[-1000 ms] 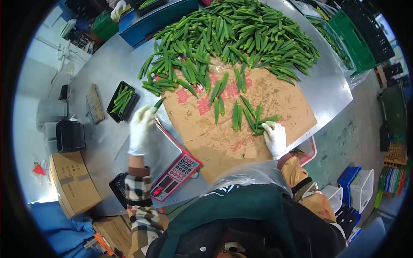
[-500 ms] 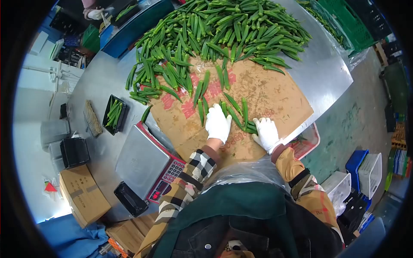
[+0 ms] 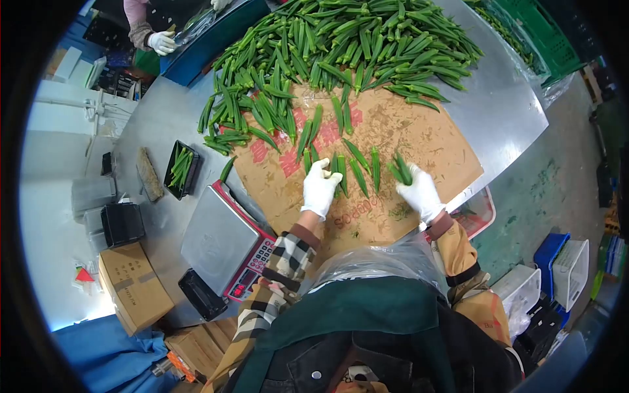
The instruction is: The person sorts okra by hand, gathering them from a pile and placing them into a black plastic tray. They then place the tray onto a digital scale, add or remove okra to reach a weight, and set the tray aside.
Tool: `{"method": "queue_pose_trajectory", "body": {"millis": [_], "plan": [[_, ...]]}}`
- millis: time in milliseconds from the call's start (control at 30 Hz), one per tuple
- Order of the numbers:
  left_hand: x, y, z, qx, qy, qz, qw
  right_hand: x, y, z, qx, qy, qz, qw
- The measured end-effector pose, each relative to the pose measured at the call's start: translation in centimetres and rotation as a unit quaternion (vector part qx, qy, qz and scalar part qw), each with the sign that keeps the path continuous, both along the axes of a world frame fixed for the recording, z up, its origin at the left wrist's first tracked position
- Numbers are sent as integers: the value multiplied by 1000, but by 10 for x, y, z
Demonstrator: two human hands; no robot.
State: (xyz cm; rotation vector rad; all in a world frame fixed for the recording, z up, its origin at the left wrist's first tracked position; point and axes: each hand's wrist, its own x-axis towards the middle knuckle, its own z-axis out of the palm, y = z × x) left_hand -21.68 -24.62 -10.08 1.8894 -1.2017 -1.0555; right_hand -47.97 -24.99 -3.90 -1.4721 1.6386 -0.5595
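Note:
White gloves cover both hands. My right hand (image 3: 421, 194) is closed on okra pods (image 3: 400, 169), held above the right part of the cardboard sheet (image 3: 419, 144). My left hand (image 3: 321, 188) is at the middle of the sheet, its thumb and fingers bent beside upright-lying okra pods (image 3: 342, 171); whether it grips one is unclear. Between the hands several loose pods (image 3: 375, 169) lie on the cardboard. A large okra heap (image 3: 341, 46) covers the sheet's far edge and the metal table beyond.
Left of the sheet stand a scale (image 3: 219, 239), a black tray of okra (image 3: 181, 170), a brush-like block (image 3: 149, 175) and an empty black tray (image 3: 202, 295). Another person's gloved hand (image 3: 162, 42) is at the upper left. White crates (image 3: 569, 275) stand on the floor at right.
My right hand has lifted pods off the cardboard and moved slightly up and right. My left hand has shifted a little left. The other person's hand has come further into view.

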Motion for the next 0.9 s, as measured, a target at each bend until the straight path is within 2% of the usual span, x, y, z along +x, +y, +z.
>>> {"method": "queue_pose_trajectory", "body": {"millis": [67,100,133,167,233,267,333,400,433,467,533,600,633,667,700,733,767,800,867,900], "plan": [[12,1,-1,10,78,44,996,-9,-12,29,-59,-52,-12,997],[6,3,12,9,87,27,996,-16,-18,34,-70,-152,-37,985],[-9,5,43,8,97,11,995,-26,-23,49,-87,-193,-31,977],[-27,11,70,9,107,-2,994,-27,-26,92,-43,-198,-53,978],[-69,28,92,-83,148,-190,967,-33,-33,137,-46,-202,-72,976],[-89,34,109,-51,213,-218,951,-30,-36,149,-60,-200,-94,973],[-92,32,108,-9,171,-174,970,-30,-47,143,-76,-199,-60,975],[-66,17,66,-106,-5,-67,992,-28,-57,107,-90,-173,-29,980],[-57,11,43,-154,-43,3,987,-21,-60,79,-79,-99,1,992],[-47,8,27,-125,-148,-1,981,-14,-62,52,-69,-24,30,997],[-42,9,20,-71,-236,-37,968,18,-56,5,-18,97,40,994],[-38,14,6,-61,-222,-43,972,47,-43,-31,-8,165,39,986],[-38,15,2,-57,-215,-48,974,55,-35,-56,-40,176,30,983],[-34,14,6,-35,-163,-26,986,60,-32,-72,-71,189,20,979],[-27,13,15,-13,-110,-5,994,59,-37,-68,-12,179,20,984],[-19,12,21,9,-56,18,998,56,-42,-60,-12,174,12,985],[-7,12,24,-54,-111,26,992,53,-44,-50,-11,169,2,986],[-2,8,28,-103,-63,91,988,51,-46,-39,-9,164,-6,986],[20,-7,13,-92,-132,107,981,60,-55,-29,-56,165,10,985],[25,-12,7,-95,-206,87,970,68,-59,-31,-84,165,27,982]]}}
